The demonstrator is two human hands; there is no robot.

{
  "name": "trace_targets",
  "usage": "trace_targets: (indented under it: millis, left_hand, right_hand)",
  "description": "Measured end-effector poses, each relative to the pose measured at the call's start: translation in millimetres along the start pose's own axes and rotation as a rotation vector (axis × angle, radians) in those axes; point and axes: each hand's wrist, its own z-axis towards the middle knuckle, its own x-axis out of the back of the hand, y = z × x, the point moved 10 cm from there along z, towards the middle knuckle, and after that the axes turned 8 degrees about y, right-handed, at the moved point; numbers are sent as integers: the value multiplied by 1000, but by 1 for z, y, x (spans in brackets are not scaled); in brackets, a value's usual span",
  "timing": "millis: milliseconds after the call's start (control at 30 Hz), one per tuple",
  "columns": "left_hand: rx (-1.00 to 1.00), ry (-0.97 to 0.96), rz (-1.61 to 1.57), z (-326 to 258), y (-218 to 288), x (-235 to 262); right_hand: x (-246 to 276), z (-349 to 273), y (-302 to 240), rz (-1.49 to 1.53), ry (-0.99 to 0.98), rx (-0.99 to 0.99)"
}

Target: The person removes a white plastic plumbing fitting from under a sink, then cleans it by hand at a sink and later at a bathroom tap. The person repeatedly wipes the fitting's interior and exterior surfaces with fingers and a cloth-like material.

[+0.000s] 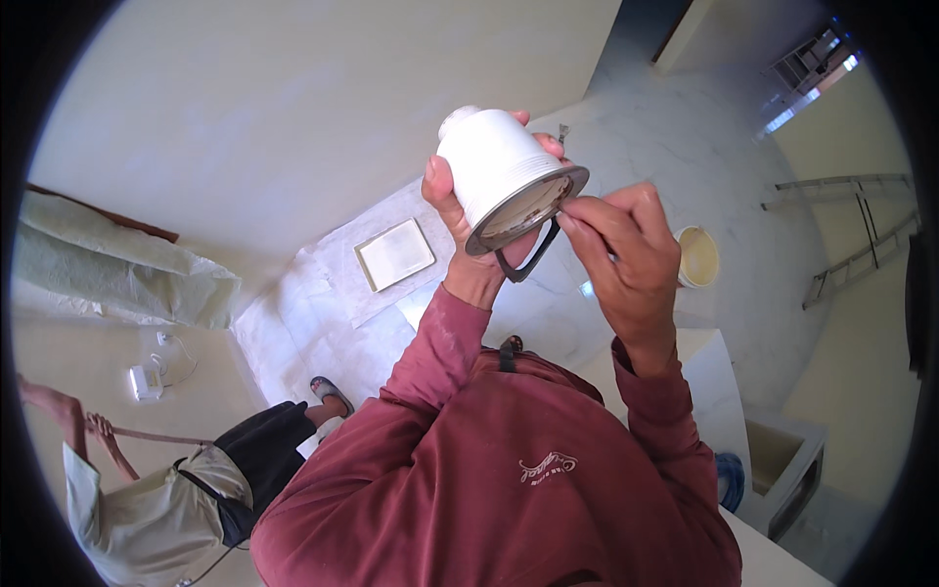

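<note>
My left hand [445, 196] grips a white cup-shaped fitting [494, 157] and holds it up tilted, with its wide end facing me. Its body is ridged near a grey rim, and a narrower white stub sticks out of its far end. Brown marks stain the inner face of the wide end. A dark curved strap or handle [533, 262] hangs below the rim. My right hand [626, 254] has its thumb and forefinger pinched together at the rim's right edge. Whatever lies between those fingertips is too small to tell.
A shallow white tray [394, 254] lies on floor sheeting ahead. To the right are a pale bucket [698, 256] and a ladder [861, 245]. Another person [161, 509] at lower left holds a pole. A basin-like unit [782, 470] stands at lower right.
</note>
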Motion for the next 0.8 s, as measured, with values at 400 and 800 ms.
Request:
trace_targets:
  millis: [400, 800]
  left_hand:
    - [-43, 215, 232, 48, 18, 25]
    - [53, 322, 366, 66, 16, 35]
  right_hand:
    - [-64, 15, 11, -326, -151, 141]
    - [-83, 33, 23, -563, -53, 152]
